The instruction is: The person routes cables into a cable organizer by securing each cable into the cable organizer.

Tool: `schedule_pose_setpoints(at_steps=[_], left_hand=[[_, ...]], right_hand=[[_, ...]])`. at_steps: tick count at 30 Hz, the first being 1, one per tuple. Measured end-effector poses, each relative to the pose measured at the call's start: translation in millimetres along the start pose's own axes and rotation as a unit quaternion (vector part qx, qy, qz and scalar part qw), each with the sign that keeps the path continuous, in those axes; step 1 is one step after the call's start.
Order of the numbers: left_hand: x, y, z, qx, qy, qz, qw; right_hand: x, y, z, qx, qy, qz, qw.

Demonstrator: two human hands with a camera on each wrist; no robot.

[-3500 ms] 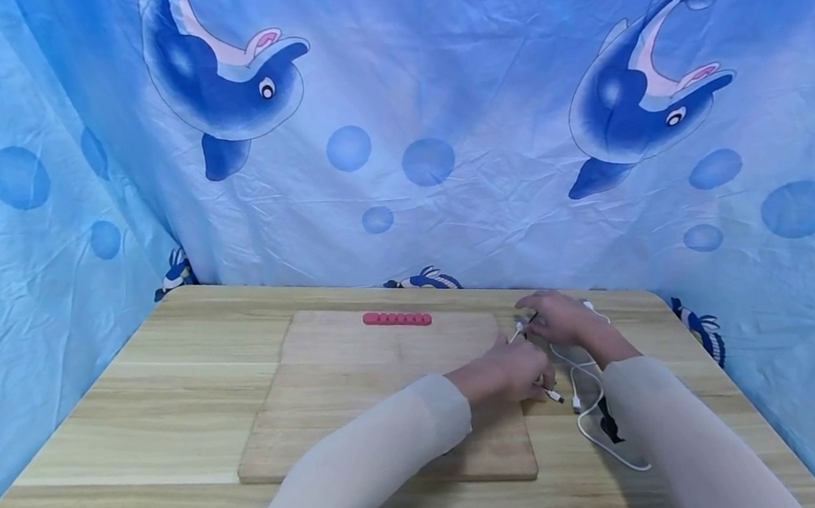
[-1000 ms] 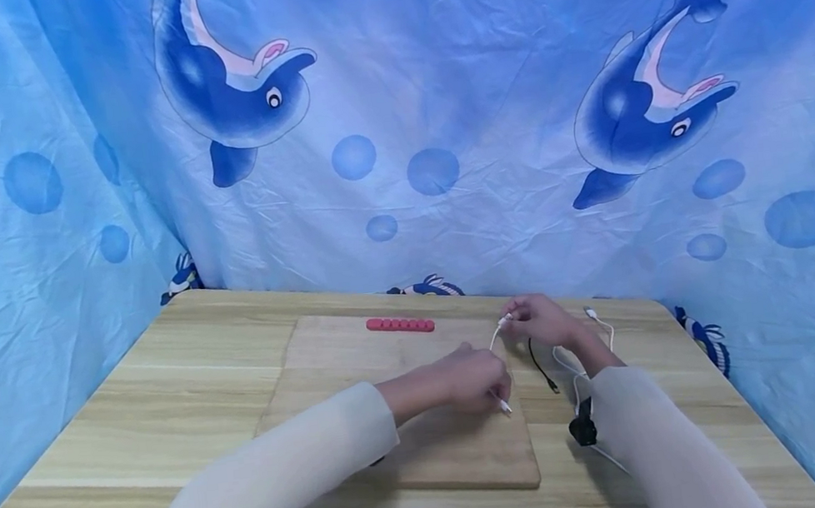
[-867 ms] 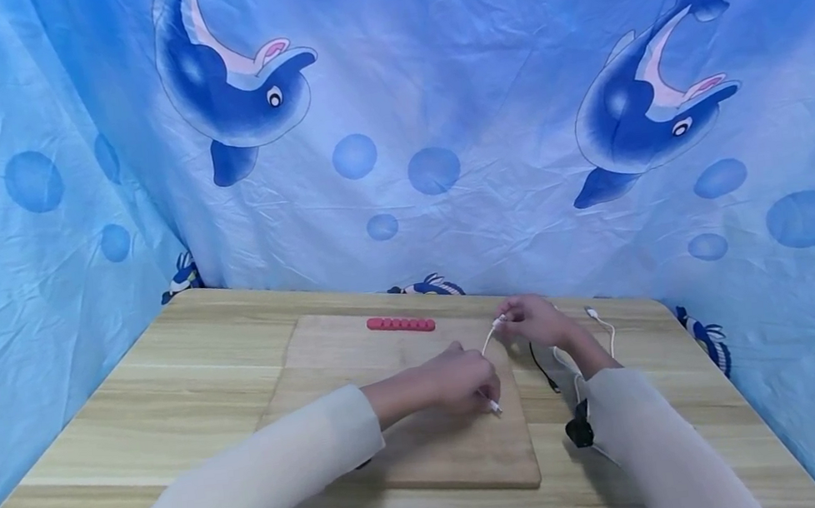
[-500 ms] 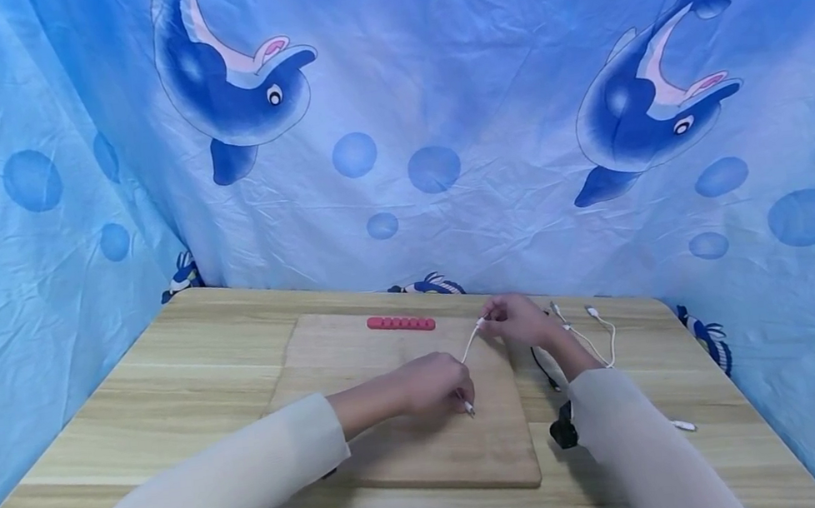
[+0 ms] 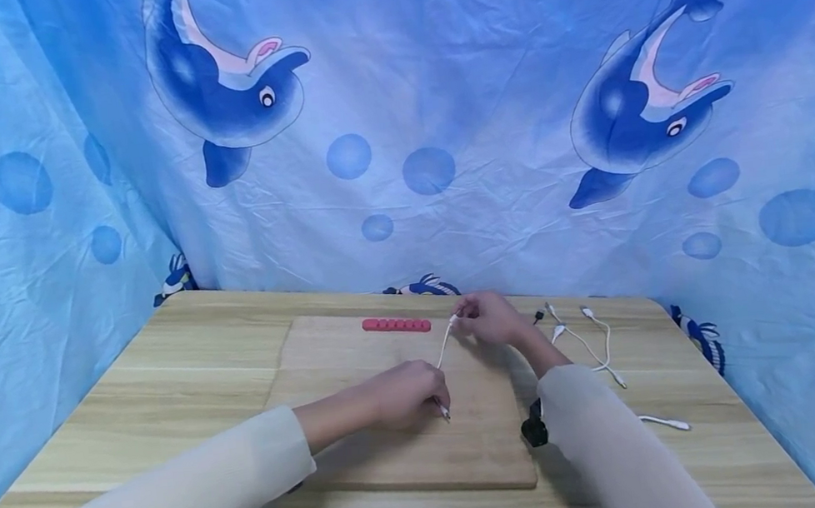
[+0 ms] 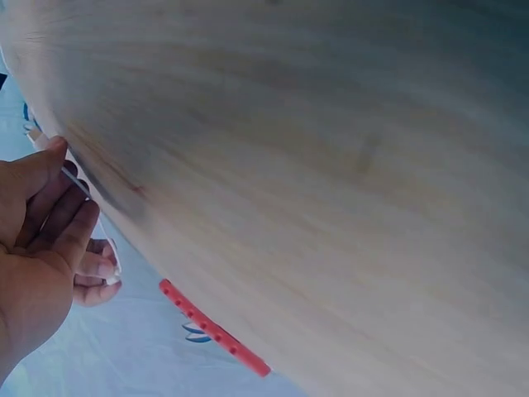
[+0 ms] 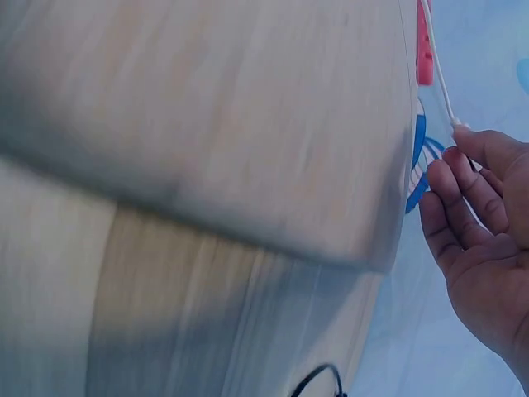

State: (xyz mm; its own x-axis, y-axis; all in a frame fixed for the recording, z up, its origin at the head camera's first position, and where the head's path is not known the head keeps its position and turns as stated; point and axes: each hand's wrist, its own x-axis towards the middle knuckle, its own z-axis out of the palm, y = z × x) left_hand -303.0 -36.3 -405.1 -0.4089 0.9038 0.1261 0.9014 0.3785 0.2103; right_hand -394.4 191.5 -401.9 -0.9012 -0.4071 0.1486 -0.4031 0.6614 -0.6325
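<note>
A short white cable [image 5: 445, 346] runs between both hands above the wooden board [image 5: 343, 349]. My left hand [image 5: 410, 394] grips it near its lower end, and a plug sticks out below the fingers. Thumb and fingertips of my right hand [image 5: 492, 321] pinch the plug at the upper end, also seen with the right hand [image 7: 488, 207] in the right wrist view. Just left of the right hand, a red cable-clip strip [image 5: 396, 325] with a row of notches lies along the board's far edge.
Several white cables [image 5: 606, 340] lie on the table right of the board, beside a black plug [image 5: 539, 317]. Another white cable end [image 5: 672, 425] shows past the right sleeve. A blue dolphin-print curtain [image 5: 405, 229] hangs behind the table's far edge.
Both hands have moved left from the cables beside the board to over the board, carrying the white cable. The other cables, partly hidden earlier by the right arm, show more now.
</note>
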Motion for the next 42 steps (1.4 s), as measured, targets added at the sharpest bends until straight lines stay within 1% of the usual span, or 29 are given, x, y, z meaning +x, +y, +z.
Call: schedule_pose_setpoints(at_steps=[4, 6, 9, 13, 16, 18, 20, 22, 25, 28, 31, 34, 39, 42], left_hand=[[-6.7, -2.6, -0.8, 0.005, 0.002, 0.000, 1.0000], [-9.8, -3.4, -2.0, 0.008, 0.004, 0.002, 1.0000], [-14.1, -5.1, -4.6, 0.012, 0.007, 0.000, 0.9999], [-17.3, -9.1, -8.1, 0.001, 0.004, -0.012, 0.9999], [-18.1, -11.8, -10.0, -0.008, -0.001, -0.009, 0.9999], [-18.0, -13.5, -10.6, -0.009, 0.001, -0.002, 1.0000], [-17.6, -14.8, -10.4, -0.009, 0.005, 0.008, 0.9999], [-16.7, -16.0, -9.7, -0.013, 0.010, 0.010, 0.9998], [-15.1, -17.7, -8.5, -0.021, 0.012, 0.006, 0.9997], [-13.5, -19.4, -7.8, -0.037, 0.017, 0.001, 0.9992], [-12.0, -21.6, -7.4, -0.053, 0.018, -0.009, 0.9984], [-9.9, -24.8, -7.2, -0.059, 0.015, -0.012, 0.9981], [-5.9, -29.4, -7.0, -0.073, 0.005, -0.013, 0.9972], [-4.9, -31.7, -7.2, -0.082, 0.007, -0.012, 0.9965]], right_hand=[[6.5, -7.3, 6.9, 0.007, 0.006, -0.015, 0.9998], [10.0, -10.2, 10.5, 0.007, 0.008, -0.010, 0.9999], [15.7, -14.9, 14.7, 0.011, 0.012, 0.007, 0.9998], [23.5, -22.0, 20.7, 0.024, 0.015, 0.028, 0.9992], [28.0, -25.6, 25.2, 0.035, 0.020, 0.037, 0.9985], [29.9, -25.7, 27.9, 0.041, 0.022, 0.044, 0.9980], [31.8, -25.8, 29.6, 0.041, 0.024, 0.040, 0.9980], [33.5, -25.8, 31.4, 0.037, 0.024, 0.038, 0.9983], [36.4, -26.1, 34.0, 0.021, 0.027, 0.030, 0.9990], [38.2, -25.8, 36.5, 0.010, 0.027, 0.035, 0.9990], [40.2, -25.3, 38.7, 0.004, 0.031, 0.048, 0.9984], [41.5, -25.5, 39.4, 0.002, 0.035, 0.060, 0.9976], [42.8, -28.1, 38.0, 0.006, 0.034, 0.080, 0.9962], [45.0, -29.7, 36.9, 0.016, 0.036, 0.099, 0.9944]])
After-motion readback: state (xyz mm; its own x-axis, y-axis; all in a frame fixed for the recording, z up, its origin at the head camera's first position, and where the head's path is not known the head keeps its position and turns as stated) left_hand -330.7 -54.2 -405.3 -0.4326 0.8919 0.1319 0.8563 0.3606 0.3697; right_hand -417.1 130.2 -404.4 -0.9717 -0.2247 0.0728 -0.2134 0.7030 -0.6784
